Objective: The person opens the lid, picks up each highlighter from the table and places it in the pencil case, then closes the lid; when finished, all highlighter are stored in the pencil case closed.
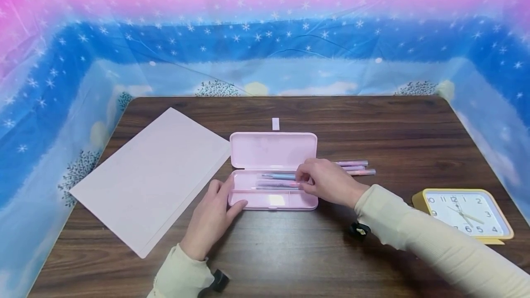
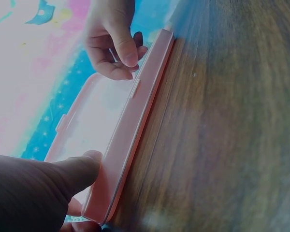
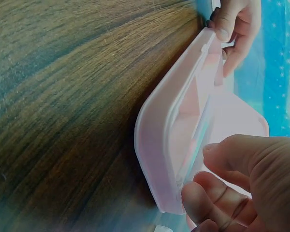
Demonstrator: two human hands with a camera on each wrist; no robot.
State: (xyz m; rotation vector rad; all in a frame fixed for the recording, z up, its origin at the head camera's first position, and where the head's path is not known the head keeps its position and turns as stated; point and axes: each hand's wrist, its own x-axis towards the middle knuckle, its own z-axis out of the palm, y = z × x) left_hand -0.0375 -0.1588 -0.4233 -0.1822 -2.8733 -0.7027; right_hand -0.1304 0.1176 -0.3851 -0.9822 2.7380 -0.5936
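At centre frame I see pens (image 1: 279,176) lying left-to-right in a pink case (image 1: 258,199), the left hand (image 1: 213,220) gripping its left end, the nearer right hand (image 1: 329,178) bent over their right ends, hold unclear.

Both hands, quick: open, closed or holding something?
Left hand: holding the left end of the pink rectangular case.
Right hand: curled over slim pastel pens; can't tell whether it holds one.

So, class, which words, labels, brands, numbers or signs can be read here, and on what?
"9 10 11 12 1 2 3 4 5 6": the yellow clock; the right sleeve blocks the rest.
Any print on the pens is too small to read.
Nothing else legible.
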